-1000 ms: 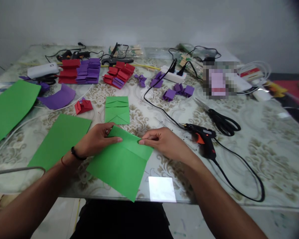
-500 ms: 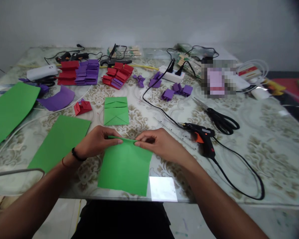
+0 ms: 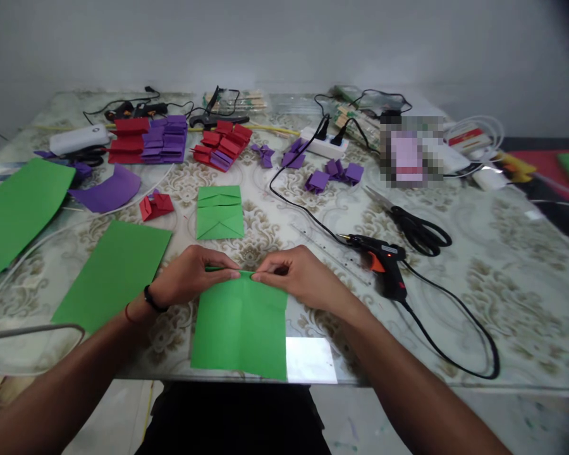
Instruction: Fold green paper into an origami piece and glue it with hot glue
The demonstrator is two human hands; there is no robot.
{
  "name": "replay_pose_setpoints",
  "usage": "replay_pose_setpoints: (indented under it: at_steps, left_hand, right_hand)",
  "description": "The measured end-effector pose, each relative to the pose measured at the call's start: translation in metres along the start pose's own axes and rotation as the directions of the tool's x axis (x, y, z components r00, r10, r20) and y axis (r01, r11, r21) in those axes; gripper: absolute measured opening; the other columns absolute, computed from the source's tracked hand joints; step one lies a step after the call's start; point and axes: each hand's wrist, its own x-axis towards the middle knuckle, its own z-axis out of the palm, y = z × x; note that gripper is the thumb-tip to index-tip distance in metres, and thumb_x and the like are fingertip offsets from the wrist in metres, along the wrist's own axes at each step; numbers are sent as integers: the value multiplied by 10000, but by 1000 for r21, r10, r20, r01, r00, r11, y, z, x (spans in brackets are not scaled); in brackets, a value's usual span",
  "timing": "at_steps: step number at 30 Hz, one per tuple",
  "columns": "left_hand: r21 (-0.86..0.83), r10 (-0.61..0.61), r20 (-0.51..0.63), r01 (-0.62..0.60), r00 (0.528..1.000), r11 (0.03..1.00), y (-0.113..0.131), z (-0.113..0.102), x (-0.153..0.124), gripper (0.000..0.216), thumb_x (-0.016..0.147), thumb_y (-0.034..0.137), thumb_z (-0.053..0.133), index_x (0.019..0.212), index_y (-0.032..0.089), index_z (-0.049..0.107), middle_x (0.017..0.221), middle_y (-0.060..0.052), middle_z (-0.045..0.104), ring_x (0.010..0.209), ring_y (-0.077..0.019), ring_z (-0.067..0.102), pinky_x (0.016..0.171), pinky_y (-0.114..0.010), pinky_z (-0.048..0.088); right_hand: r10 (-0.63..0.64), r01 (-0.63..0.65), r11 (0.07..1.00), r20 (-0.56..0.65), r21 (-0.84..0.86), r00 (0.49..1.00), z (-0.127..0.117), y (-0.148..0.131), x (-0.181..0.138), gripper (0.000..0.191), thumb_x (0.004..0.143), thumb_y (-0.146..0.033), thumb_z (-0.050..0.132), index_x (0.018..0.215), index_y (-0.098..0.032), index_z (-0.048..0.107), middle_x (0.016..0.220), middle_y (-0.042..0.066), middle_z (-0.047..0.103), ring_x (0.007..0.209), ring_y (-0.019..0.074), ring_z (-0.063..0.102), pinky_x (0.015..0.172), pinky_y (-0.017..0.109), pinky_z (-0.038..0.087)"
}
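A green paper sheet [image 3: 241,328] lies near the table's front edge, with a narrow fold along its far side. My left hand [image 3: 201,275] pinches that folded edge left of its middle. Close beside it, my right hand [image 3: 291,272] pinches the same edge, thumb on top; the two thumbs are a small gap apart. A faint upright crease runs down the sheet. Just beyond my hands sits a folded green paper piece [image 3: 220,213] with triangular creases. To the left rests a flat green sheet [image 3: 114,272].
A glue gun [image 3: 379,256] with a lit red light and black scissors [image 3: 417,227] lie to the right. Folded red and purple pieces [image 3: 165,139], a white power strip [image 3: 327,144] and cables stand farther back. A larger green sheet [image 3: 23,208] is at far left.
Both hands have slid closer together along the folded edge, the left moving slightly right. The sheet has turned a little, its near edge shifting right.
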Motion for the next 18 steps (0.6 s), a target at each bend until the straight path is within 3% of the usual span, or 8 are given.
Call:
replay_pose_setpoints:
  at_steps: [6, 10, 18]
  left_hand:
    - [-57, -59, 35, 61, 998, 997, -1, 3, -1, 301, 889, 442, 719, 922, 173, 850, 899, -50, 854, 811, -214, 760, 718, -276, 520]
    - [-64, -18, 65, 22, 998, 998, -2, 6, 0, 276, 903, 411, 710, 922, 171, 846, 886, -43, 851, 793, -195, 755, 702, -253, 522]
    - [-69, 19, -32, -21, 999, 997, 2, 4, -2, 227, 892, 381, 734, 879, 190, 855, 858, -31, 850, 805, -195, 773, 722, -239, 542]
  right_hand:
    - [-20, 20, 999, 13, 51, 1000, 7, -2, 1, 197, 854, -376, 772, 913, -190, 801, 772, 23, 764, 681, 157, 635, 644, 283, 451]
    - [-34, 32, 996, 22, 83, 999, 11, -3, 1, 163, 859, -343, 751, 856, -182, 778, 732, 12, 729, 653, 145, 609, 621, 274, 432]
    - [-15, 17, 995, -21, 101, 1000, 3, -6, 0, 195, 826, -370, 781, 841, -177, 807, 778, 35, 779, 701, 163, 660, 647, 277, 462]
